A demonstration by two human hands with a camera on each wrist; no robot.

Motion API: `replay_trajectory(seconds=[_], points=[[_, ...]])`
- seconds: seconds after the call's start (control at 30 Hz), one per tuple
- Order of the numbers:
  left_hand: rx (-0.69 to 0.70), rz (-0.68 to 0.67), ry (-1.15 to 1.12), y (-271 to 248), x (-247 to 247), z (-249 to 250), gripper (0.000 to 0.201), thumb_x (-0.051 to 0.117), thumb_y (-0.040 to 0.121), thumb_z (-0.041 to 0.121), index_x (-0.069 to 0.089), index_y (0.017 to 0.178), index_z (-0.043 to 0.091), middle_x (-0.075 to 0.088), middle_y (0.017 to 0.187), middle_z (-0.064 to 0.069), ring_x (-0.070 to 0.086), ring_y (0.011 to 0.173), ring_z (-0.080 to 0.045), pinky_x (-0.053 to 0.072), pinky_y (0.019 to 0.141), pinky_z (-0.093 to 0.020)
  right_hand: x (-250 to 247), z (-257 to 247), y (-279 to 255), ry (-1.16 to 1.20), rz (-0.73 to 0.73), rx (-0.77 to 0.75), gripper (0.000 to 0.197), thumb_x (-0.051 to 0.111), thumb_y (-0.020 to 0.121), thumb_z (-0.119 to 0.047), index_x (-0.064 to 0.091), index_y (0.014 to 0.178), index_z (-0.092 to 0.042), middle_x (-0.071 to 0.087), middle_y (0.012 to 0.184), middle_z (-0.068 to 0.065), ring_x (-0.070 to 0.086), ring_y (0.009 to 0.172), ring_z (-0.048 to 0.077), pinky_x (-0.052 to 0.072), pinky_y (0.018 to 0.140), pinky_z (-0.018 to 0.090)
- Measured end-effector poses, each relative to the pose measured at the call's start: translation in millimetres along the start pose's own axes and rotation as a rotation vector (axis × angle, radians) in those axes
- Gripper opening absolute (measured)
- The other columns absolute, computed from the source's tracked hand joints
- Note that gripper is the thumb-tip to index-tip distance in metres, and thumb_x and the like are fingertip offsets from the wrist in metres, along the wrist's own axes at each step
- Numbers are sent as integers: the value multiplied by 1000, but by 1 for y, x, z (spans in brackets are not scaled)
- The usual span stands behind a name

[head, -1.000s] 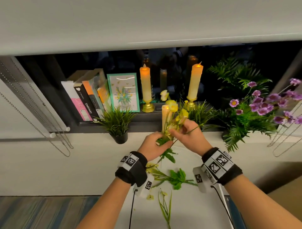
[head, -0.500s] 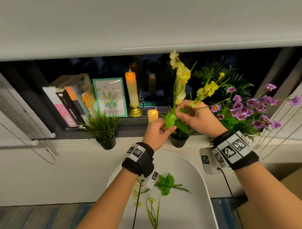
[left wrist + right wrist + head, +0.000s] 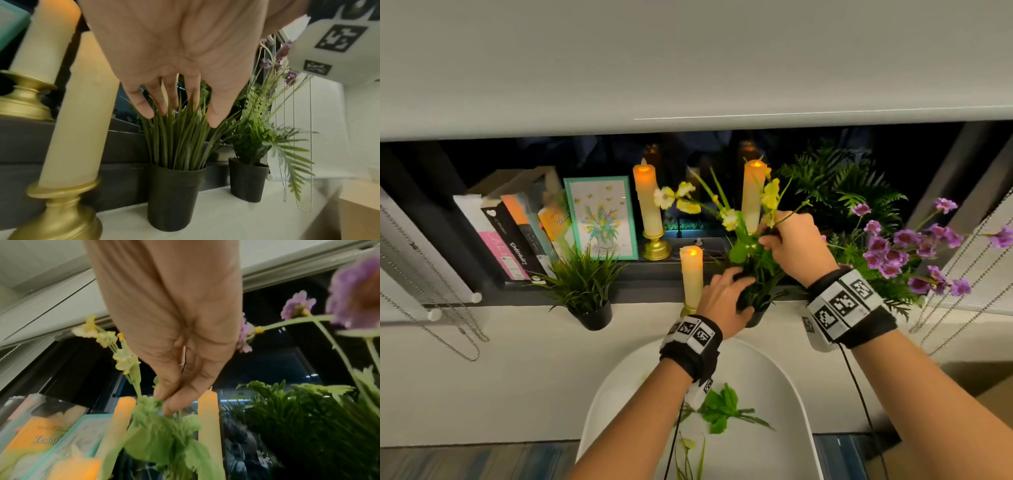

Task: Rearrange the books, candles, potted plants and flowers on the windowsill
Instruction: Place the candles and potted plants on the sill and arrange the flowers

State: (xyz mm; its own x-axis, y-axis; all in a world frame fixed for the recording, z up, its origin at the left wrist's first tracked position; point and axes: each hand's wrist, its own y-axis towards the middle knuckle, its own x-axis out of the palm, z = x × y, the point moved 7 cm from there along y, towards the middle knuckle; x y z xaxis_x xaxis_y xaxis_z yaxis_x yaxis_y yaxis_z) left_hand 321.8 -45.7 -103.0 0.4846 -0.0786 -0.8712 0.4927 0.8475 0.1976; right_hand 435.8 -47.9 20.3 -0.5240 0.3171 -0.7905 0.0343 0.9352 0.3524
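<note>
On a dark windowsill (image 3: pixel 661 274) at night, the right hand (image 3: pixel 796 248) pinches yellow flowers (image 3: pixel 732 212) over a grass pot (image 3: pixel 174 199) at the front edge; the left hand (image 3: pixel 722 301), fingers spread, parts its blades, apparently making room for stems.

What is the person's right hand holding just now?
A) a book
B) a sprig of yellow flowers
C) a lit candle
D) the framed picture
B: the right hand pinches the yellow flowers by their stems above the grass pot, as the right wrist view also shows.
</note>
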Motion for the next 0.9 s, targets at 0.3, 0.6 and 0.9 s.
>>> replay_trajectory(seconds=[0.3,0.6,0.9], points=[[-12,-116,30,3,33,-10,54,62,85,27,46,136,19,41,142,1,38,126,-25,38,103,-41,43,26,9,-155,-123,140,22,65,86,-21,61,105,-10,63,100,16,60,95,39,52,81,43],[-40,-88,-38,9,38,-16,44,57,89,18,50,132,16,47,133,-1,43,120,-25,41,101,-43,38,26,12,-126,-104,144,10,59,89,-6,64,96,-12,66,89,5,64,88,28,54,80,38],[-83,-152,38,9,50,-20,58,58,85,20,40,139,22,32,148,-5,41,126,-34,41,103,-44,48,29,2,-61,-93,187,17,61,88,-8,66,103,-13,69,96,6,63,95,28,52,83,38]])
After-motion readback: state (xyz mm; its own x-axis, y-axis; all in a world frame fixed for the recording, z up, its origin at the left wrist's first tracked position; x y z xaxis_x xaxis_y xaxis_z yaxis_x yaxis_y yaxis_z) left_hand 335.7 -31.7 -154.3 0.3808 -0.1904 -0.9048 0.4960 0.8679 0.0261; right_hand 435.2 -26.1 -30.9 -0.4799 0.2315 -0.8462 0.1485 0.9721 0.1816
